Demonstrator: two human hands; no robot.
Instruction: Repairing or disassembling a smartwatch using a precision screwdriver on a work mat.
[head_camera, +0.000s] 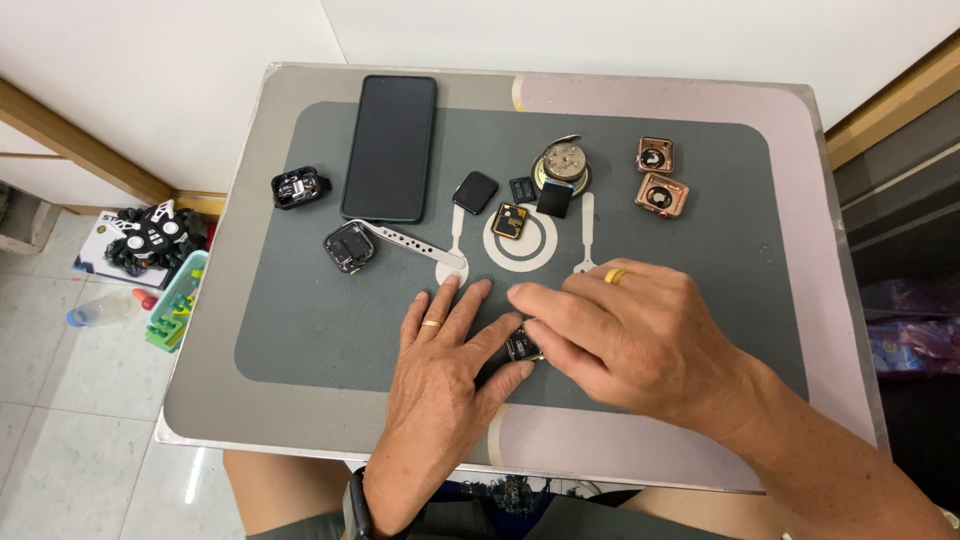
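Observation:
My left hand (440, 370) lies flat on the grey mat (330, 320), fingers spread, thumb touching a small dark square watch part (522, 346). My right hand (620, 335) comes in from the right and pinches that same part between thumb and fingers. Both hands wear a gold ring. Most of the part is hidden under my fingers.
Further back on the mat lie a black phone (390, 147), two dark watch cases (349, 245) (299, 187), a perforated grey strap (415, 242), a black screen (475, 192), a gold-rimmed module (509, 220), a round metal movement (563, 163) and two copper watch cases (661, 194). Toys lie on the floor at left (150, 240).

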